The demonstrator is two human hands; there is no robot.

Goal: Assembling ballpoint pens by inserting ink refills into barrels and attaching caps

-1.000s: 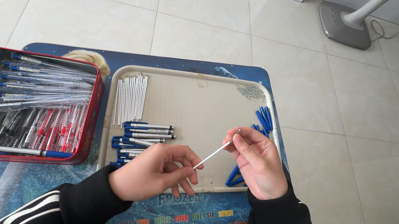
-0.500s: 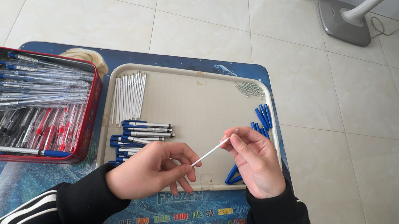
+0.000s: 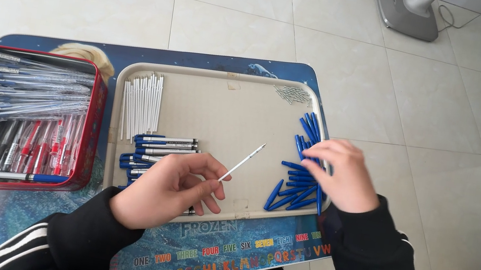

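- White and thin, a pen refill [image 3: 242, 163] sticks up and to the right out of the left hand [image 3: 169, 188], pinched at its lower end between thumb and curled fingers, its tip over the bare middle of the tray.
- That beige plastic tray [image 3: 227, 97] lies on a small blue table [image 3: 137, 52] with a picture top and coloured letters along its near edge.
- Over at the tray's right side, the right hand [image 3: 344, 178] rests palm down on a loose pile of blue pen caps [image 3: 300, 164], fingers bent and touching them; I cannot tell whether a cap is gripped.
- Near the tray's left wall, a row of more white refills [image 3: 142, 102] lies side by side.
- Just below that row, white pen barrels with blue ends [image 3: 160, 147] are stacked, partly under the left hand.
- Beside the tray on the left, a red tin box [image 3: 91, 129] holds finished pens, blue ones on top, red and black beneath.
- Grey fan base [image 3: 407, 16] stands on the tiled floor beyond the table.
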